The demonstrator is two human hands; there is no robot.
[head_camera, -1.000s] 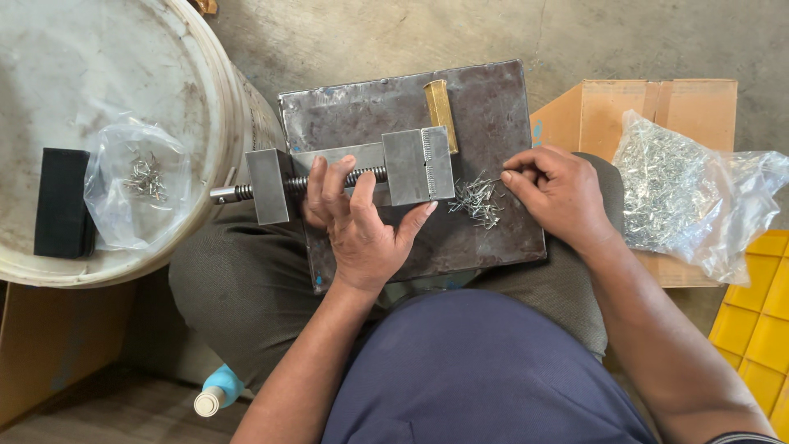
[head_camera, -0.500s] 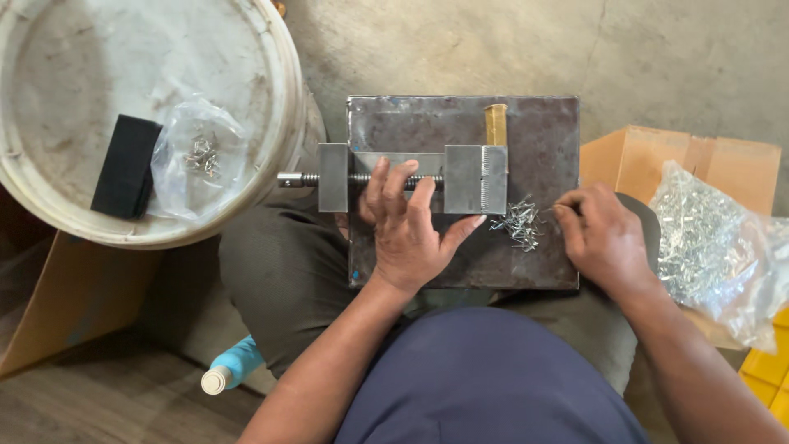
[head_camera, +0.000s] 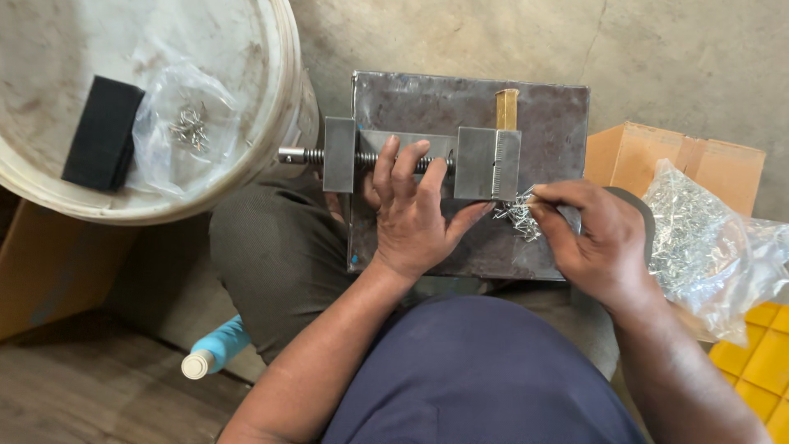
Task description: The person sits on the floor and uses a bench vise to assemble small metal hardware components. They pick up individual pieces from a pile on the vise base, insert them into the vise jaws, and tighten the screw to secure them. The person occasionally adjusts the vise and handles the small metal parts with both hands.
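Note:
A dark steel plate point(head_camera: 542, 115) lies across my lap with a small metal vise point(head_camera: 472, 160) on it. My left hand point(head_camera: 415, 218) rests over the vise's threaded screw, fingers laid across the body and thumb reaching toward the right jaw. A small heap of thin metal pins point(head_camera: 519, 215) lies on the plate just right of the jaw. My right hand point(head_camera: 592, 234) pinches at that heap with thumb and forefinger. Whether a pin is between the fingertips is too small to tell. A short brass-coloured bar point(head_camera: 507, 107) stands behind the jaw.
A white drum lid point(head_camera: 255, 74) at left carries a black block point(head_camera: 103, 131) and a clear bag with a few pins point(head_camera: 185, 127). At right, a clear bag full of pins point(head_camera: 699, 238) lies on a cardboard box point(head_camera: 657, 152) beside a yellow crate point(head_camera: 752, 366). A blue bottle point(head_camera: 215, 349) lies on the floor.
The view has shifted so that plate and drum sit further right in frame. My right hand has moved in closer to the pin heap by the jaw. My left hand stays on the vise.

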